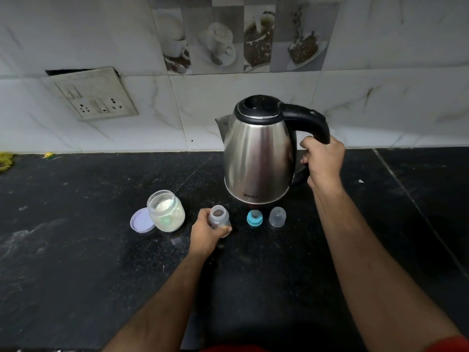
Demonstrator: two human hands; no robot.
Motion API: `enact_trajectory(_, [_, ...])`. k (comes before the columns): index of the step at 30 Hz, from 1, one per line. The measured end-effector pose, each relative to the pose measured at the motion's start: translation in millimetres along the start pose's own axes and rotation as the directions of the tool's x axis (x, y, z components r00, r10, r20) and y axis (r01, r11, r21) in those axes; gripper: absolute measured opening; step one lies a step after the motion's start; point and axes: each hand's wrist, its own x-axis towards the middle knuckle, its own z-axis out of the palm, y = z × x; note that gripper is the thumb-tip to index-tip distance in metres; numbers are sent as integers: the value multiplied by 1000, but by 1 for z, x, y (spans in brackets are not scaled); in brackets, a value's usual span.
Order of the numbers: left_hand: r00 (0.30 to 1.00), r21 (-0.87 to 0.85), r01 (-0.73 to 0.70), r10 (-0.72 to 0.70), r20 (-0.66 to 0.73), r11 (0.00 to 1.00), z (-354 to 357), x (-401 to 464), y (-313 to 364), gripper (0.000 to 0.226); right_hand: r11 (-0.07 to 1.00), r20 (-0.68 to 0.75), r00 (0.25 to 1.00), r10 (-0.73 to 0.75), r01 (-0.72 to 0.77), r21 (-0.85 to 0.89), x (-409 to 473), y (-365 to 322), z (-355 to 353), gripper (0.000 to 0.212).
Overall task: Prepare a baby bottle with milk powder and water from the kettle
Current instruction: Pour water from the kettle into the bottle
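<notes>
The right hand point(323, 161) is wrapped around the lower part of the black handle of the steel kettle point(258, 151), fingers curled tight on it; the kettle stands upright with its lid closed and its spout turned to the left, and whether its base touches the desk point(76, 250) or hangs just above it cannot be told. The left hand point(206, 233) grips the open baby bottle point(218, 219) from the left side, thumb and fingers curled round its body, and the bottle stands on the desk just in front of the kettle with its mouth uncovered and something pale visible low inside. Just right of the bottle sits the teat ring point(254, 218), blue, apart from it, and beside that, further right, the clear bottle cap point(277, 216) rests on the desk. To the left of the left hand stands the glass powder jar point(166, 212), open, with white powder inside and a pale scoop leaning within it; its lilac lid point(142, 221) lies flat against the jar's left side. The desk is dark speckled stone, and behind it rises a marbled tile wall with a socket plate point(95, 97) at the left and a band of coffee-cup tiles point(243, 36) above the kettle.
</notes>
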Motion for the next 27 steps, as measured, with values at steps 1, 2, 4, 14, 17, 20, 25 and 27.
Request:
enact_trajectory(1, [1000,1,-3,3,-8,1000,1,-1,0,54,1000,1,1000,4,-4,-3,-10,0,-7,9])
enact_trajectory(2, [1000,-1,-9,9,-20,1000,1,-2,-1,52,1000,-5,1000,12,-12,-7,-19,1,-15,11])
enact_trajectory(4, [999,-31,-17,16,-38,999,1,-7,-6,50,1000,-41,999,24,-24,-17,-38,7,-28,18])
enact_trajectory(14, [995,-77,-103,104,8,992,-27,-31,-33,54,976,-163,986,42,-75,-204,-122,49,-65,12])
enact_trajectory(17, [992,-69,-112,115,49,991,-40,-37,-38,58,961,-182,981,63,-109,-256,-141,53,-66,17])
enact_trajectory(20, [989,-78,-117,124,85,990,-47,-42,-41,62,944,-177,983,47,-102,-314,-157,54,-63,15])
enact_trajectory(25, [986,-73,-121,128,104,990,-55,-50,-46,68,919,-161,987,-8,-57,-390,-174,48,-58,11])
enact_trajectory(27, [985,-70,-120,128,119,990,-57,-55,-47,62,905,-139,990,-28,-34,-424,-176,43,-56,7])
